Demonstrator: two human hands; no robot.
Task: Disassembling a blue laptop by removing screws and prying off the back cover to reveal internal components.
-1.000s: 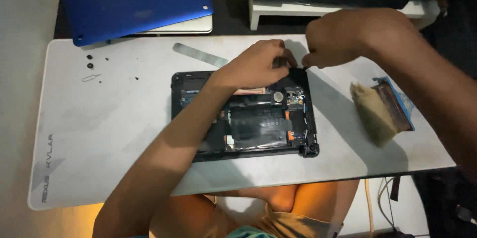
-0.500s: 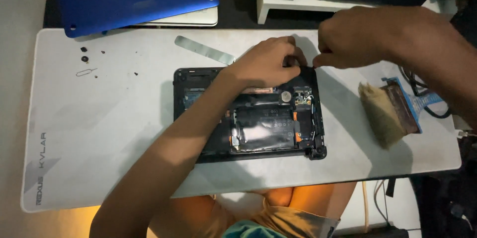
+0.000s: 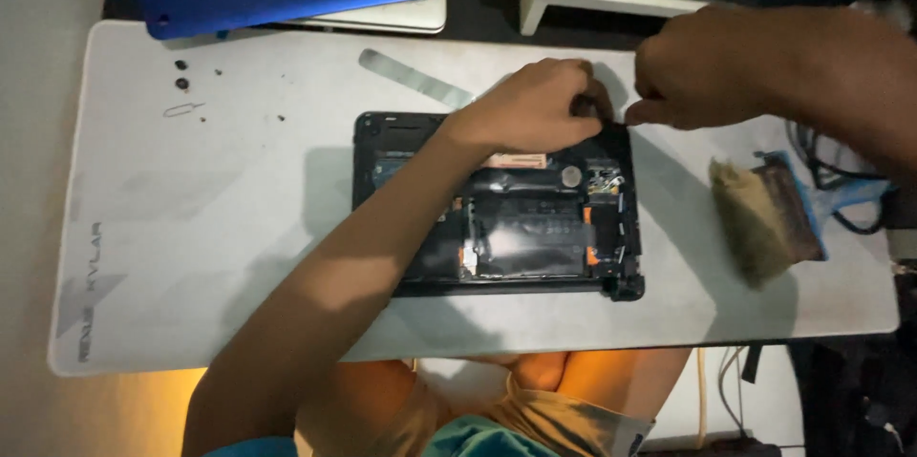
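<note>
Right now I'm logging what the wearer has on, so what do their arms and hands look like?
Both are bare: the left hand and the right hand wear no gloves, rings or watch that can be seen, and both forearms are uncovered. No sleeve reaches into view on either arm. A teal garment shows only at the bottom edge.

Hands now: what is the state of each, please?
Left hand: curled on the far edge of the opened black laptop base.
Right hand: fist-like; contents cannot be told.

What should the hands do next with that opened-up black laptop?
Probably lift gently at the far right corner: both the left hand and right hand pinch there on the opened laptop. What they grip is hidden.
</note>
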